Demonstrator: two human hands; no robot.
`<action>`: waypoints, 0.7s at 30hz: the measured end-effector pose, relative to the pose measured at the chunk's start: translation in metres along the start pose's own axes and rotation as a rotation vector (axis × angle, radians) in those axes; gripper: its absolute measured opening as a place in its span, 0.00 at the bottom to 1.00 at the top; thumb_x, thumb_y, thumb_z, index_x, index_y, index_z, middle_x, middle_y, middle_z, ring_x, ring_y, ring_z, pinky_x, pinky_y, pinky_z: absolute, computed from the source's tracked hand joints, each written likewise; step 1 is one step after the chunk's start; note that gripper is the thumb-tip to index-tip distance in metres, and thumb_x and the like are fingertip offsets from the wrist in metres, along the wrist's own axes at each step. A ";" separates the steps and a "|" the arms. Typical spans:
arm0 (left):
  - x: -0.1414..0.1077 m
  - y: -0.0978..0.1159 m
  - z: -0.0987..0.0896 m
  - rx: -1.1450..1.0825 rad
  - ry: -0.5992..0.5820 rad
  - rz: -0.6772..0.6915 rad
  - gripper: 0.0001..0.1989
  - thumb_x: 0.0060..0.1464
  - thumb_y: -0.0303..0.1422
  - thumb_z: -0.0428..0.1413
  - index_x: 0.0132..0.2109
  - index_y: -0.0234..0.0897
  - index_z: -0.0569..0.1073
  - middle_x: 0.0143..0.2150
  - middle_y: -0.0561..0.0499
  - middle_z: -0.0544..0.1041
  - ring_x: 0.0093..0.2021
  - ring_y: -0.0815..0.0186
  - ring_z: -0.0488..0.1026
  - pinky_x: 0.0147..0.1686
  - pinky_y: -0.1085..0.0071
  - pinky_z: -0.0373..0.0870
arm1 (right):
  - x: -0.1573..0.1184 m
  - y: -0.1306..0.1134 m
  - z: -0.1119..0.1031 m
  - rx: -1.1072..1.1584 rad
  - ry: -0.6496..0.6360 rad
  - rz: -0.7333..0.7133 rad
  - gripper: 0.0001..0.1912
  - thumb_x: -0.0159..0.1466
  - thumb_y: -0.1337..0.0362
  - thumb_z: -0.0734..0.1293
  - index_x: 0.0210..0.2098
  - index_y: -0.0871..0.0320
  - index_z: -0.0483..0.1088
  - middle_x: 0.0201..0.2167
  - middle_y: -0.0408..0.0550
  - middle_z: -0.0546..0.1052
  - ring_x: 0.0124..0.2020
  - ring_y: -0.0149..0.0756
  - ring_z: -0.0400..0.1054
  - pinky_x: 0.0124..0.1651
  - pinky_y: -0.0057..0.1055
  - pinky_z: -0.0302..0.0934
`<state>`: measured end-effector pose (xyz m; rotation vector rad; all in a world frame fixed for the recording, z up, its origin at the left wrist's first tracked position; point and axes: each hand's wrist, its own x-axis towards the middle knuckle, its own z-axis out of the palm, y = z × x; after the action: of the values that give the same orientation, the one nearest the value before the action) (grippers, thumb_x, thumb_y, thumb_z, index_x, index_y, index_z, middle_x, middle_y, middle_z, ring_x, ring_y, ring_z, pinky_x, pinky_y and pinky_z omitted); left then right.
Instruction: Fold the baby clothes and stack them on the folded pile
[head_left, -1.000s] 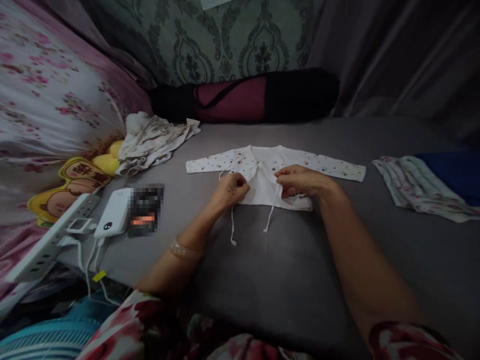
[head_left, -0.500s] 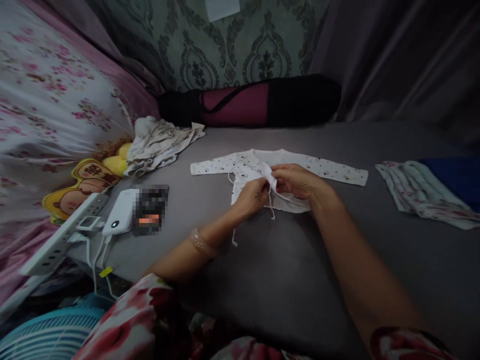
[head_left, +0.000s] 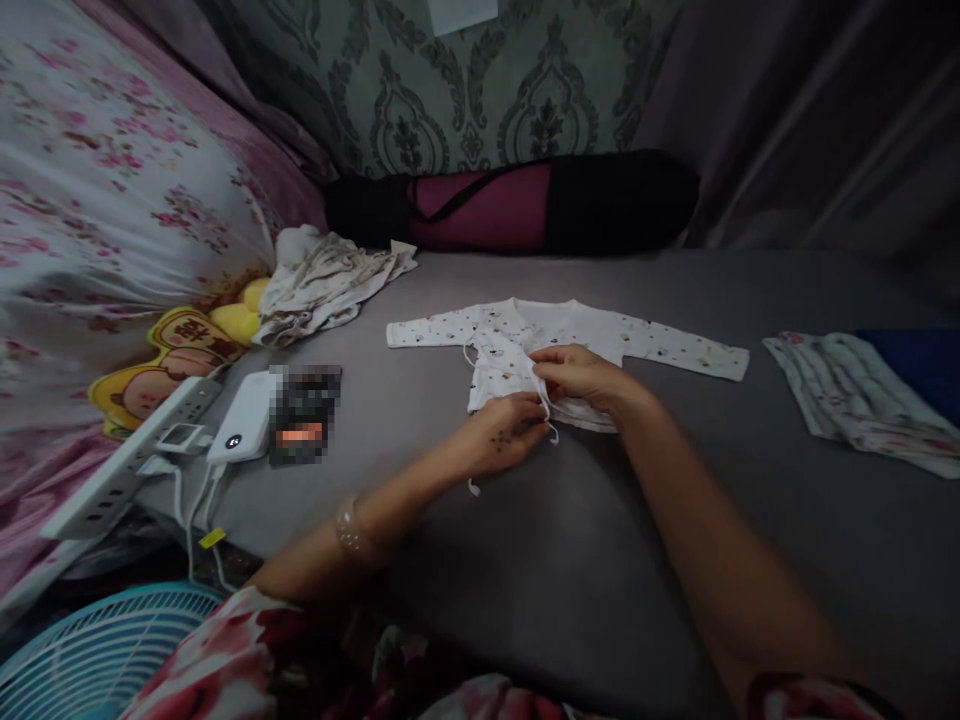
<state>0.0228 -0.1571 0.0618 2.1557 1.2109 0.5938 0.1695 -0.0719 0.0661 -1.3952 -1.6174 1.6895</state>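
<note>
A small white baby shirt (head_left: 502, 360) with a fine print lies spread on the grey bed sheet, both sleeves stretched out sideways. My left hand (head_left: 506, 437) is closed at the lower edge of its front flap, fingers pinching the fabric. My right hand (head_left: 581, 378) grips the same flap a little higher, thumb and fingers together on its edge. A thin white tie string (head_left: 553, 430) hangs down beside my left fingertips. Another tie end (head_left: 474, 488) pokes out below my left wrist. My hands cover part of the shirt's lower front.
On the left lie a crumpled printed cloth (head_left: 322, 285), a yellow cartoon cushion (head_left: 157, 375), a power strip (head_left: 127, 460), a white power bank (head_left: 244, 420) and a blurred-out item. Folded cloths (head_left: 847, 390) lie right. A long black and maroon bag (head_left: 487, 210) lies behind; a blue fan (head_left: 112, 650) stands front left.
My left hand has moved down and slightly left along the flap. The flap now lies flatter across the shirt front, with my right hand still on it, slightly lower.
</note>
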 end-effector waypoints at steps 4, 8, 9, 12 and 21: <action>-0.019 -0.018 -0.020 -0.006 0.273 -0.289 0.09 0.56 0.29 0.53 0.41 0.34 0.76 0.37 0.48 0.78 0.36 0.67 0.74 0.38 0.73 0.69 | 0.001 0.004 0.005 -0.078 -0.028 -0.005 0.13 0.61 0.73 0.63 0.43 0.61 0.75 0.23 0.43 0.74 0.22 0.27 0.65 0.26 0.22 0.62; -0.037 -0.037 -0.034 0.138 0.349 -0.527 0.12 0.55 0.39 0.55 0.35 0.34 0.76 0.31 0.49 0.76 0.32 0.65 0.71 0.35 0.70 0.67 | 0.000 0.004 0.009 -0.116 -0.040 0.022 0.08 0.61 0.72 0.65 0.38 0.60 0.75 0.28 0.47 0.77 0.26 0.29 0.69 0.29 0.23 0.64; -0.043 -0.039 -0.033 0.163 0.312 -0.545 0.15 0.55 0.43 0.56 0.33 0.34 0.76 0.30 0.48 0.75 0.32 0.65 0.70 0.34 0.69 0.67 | 0.000 0.004 0.010 -0.130 -0.040 0.022 0.07 0.61 0.72 0.65 0.36 0.60 0.75 0.30 0.48 0.78 0.27 0.29 0.69 0.29 0.23 0.64; -0.059 -0.038 -0.024 0.195 0.202 -0.509 0.19 0.52 0.48 0.57 0.31 0.35 0.75 0.34 0.47 0.73 0.33 0.65 0.70 0.34 0.69 0.66 | 0.000 0.003 0.012 -0.169 -0.039 0.021 0.06 0.61 0.71 0.65 0.32 0.60 0.75 0.31 0.50 0.78 0.26 0.28 0.69 0.29 0.23 0.64; -0.050 -0.023 -0.031 0.058 0.108 -0.608 0.10 0.53 0.35 0.52 0.31 0.34 0.75 0.24 0.51 0.74 0.23 0.70 0.68 0.25 0.74 0.61 | -0.008 0.000 0.009 -0.556 0.092 -0.230 0.14 0.60 0.69 0.65 0.45 0.60 0.74 0.40 0.52 0.77 0.38 0.36 0.70 0.41 0.30 0.64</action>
<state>-0.0352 -0.1827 0.0644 1.6768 1.8522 0.4098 0.1652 -0.0825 0.0676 -1.4218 -2.1978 1.0699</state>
